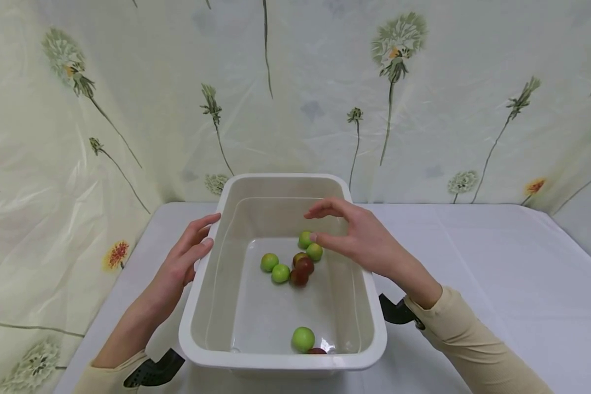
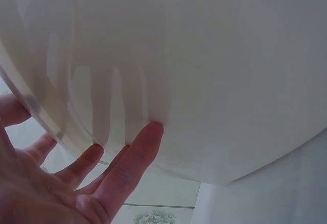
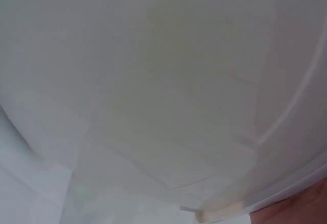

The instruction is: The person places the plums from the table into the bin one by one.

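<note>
A white plastic basin [image 1: 207, 284] stands on the table, holding several small round fruits that look like plums: green ones [image 1: 280, 273] and dark red ones [image 1: 305, 266]. At its left side, my left hand [image 1: 187, 254] touches the rim with thumb and forefinger. Spread, fairly straight fingers [image 2: 127, 175] press the outer wall below, as the left wrist view shows. My right hand [image 1: 357, 232] hovers over the basin's right side, thumb and fingers apart, holding nothing. Its thumb tip overlaps a green plum [image 1: 305, 239] in view; whether they touch I cannot tell.
Near the front wall lie a green plum [image 1: 303, 339] and a dark red one [image 1: 317, 351] partly hidden by the rim. A white cloth [image 1: 473, 273] covers the table. Behind it hangs a dandelion-patterned sheet [image 1: 295, 82]. The basin's outer wall [image 3: 168, 81] fills most of the right wrist view.
</note>
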`<state>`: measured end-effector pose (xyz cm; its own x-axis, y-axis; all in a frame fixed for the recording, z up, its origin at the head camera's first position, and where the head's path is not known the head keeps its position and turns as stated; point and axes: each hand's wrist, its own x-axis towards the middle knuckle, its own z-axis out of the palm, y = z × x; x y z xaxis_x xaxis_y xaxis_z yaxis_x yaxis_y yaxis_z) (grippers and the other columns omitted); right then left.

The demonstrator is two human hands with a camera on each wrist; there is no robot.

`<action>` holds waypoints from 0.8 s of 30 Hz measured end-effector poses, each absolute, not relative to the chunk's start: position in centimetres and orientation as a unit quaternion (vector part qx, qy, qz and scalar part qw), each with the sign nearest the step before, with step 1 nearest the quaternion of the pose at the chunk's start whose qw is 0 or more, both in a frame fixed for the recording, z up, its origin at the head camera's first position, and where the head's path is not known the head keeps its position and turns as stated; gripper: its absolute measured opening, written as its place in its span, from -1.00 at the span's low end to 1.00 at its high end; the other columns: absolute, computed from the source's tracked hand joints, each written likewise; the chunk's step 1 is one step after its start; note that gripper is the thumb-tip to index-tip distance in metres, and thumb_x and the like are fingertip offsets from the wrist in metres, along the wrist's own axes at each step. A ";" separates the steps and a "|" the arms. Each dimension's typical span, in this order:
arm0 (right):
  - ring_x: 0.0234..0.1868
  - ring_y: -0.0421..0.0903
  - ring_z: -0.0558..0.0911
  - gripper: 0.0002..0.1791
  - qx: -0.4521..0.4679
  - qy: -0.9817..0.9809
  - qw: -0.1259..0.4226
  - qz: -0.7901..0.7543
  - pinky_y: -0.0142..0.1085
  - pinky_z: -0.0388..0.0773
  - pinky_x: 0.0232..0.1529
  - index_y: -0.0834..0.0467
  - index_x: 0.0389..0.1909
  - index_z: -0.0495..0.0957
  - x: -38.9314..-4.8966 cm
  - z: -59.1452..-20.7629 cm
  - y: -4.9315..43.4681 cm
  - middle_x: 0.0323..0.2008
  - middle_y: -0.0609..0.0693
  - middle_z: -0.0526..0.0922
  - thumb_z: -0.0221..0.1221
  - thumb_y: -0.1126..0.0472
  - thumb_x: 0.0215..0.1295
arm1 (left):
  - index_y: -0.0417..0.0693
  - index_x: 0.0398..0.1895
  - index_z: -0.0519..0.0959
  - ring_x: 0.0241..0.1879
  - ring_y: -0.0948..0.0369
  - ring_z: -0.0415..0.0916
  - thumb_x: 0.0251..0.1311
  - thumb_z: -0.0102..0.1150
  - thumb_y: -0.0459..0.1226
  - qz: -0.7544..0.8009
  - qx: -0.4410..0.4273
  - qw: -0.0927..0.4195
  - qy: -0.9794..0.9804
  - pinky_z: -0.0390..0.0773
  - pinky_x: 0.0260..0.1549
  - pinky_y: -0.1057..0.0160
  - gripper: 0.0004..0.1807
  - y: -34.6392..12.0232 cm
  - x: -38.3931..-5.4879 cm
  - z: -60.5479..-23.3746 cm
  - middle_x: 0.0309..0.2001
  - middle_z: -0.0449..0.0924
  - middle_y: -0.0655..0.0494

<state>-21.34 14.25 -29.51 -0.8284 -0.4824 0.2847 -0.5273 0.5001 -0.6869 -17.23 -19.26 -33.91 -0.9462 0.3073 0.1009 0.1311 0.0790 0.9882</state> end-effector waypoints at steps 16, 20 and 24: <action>0.15 -0.23 0.50 -0.67 0.293 -0.843 0.071 0.445 -0.08 0.30 0.24 -0.05 0.08 0.59 -21.5 -30.0 14.4 0.02 -0.21 0.62 0.30 0.10 0.30 | 0.23 0.48 0.13 0.17 -0.13 0.41 0.51 -0.17 -0.01 0.657 0.139 0.058 0.739 0.61 -0.14 -0.04 -0.48 -19.1 -17.2 -33.7 0.39 0.17 0.07; 0.16 -0.23 0.49 -0.68 0.279 -0.840 0.094 0.456 -0.08 0.31 0.23 -0.06 0.10 0.59 -21.4 -30.0 14.7 0.04 -0.23 0.61 0.26 0.07 0.34 | 0.21 0.48 0.14 0.16 -0.09 0.40 0.50 -0.17 0.00 0.647 0.135 0.056 0.749 0.61 -0.12 -0.02 -0.47 -19.0 -17.3 -33.4 0.39 0.18 0.04; 0.19 -0.12 0.45 -0.62 0.251 -0.852 0.103 0.447 -0.04 0.32 0.21 -0.09 0.19 0.54 -21.1 -29.8 15.8 0.14 -0.21 0.56 0.22 0.02 0.38 | 0.23 0.48 0.14 0.17 -0.06 0.40 0.50 -0.16 0.00 0.639 0.128 0.053 0.756 0.59 -0.12 -0.04 -0.47 -19.1 -17.3 -33.1 0.38 0.19 0.01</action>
